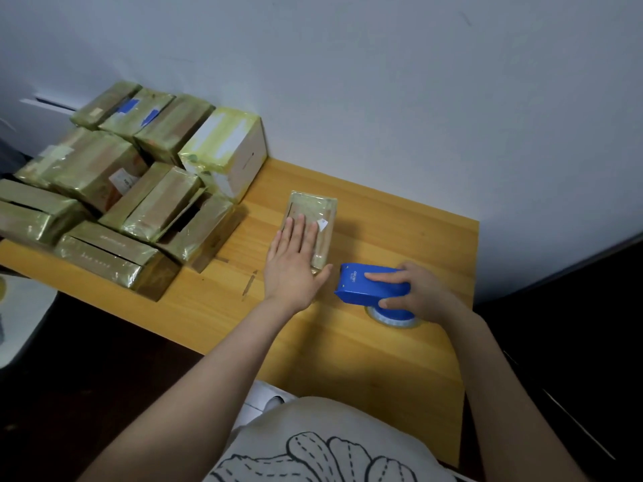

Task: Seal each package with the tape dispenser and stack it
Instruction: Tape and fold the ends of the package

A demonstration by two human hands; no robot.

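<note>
A small tape-wrapped package (pixel 315 212) lies on the wooden table (pixel 382 342), a little right of the pile. My left hand (pixel 295 262) lies flat on the package's near half, fingers straight and pressing down. Just to the right, my right hand (pixel 414 290) grips the blue tape dispenser (pixel 365 283), which rests on the table with its tape roll (pixel 389 320) underneath. The dispenser's front sits close to the package's near right corner.
A pile of several tape-covered cardboard boxes (pixel 114 193) fills the table's left end, with a white-sided box (pixel 226 151) at the back by the wall. The wall runs behind the table. Dark floor lies beyond the table's left and right edges.
</note>
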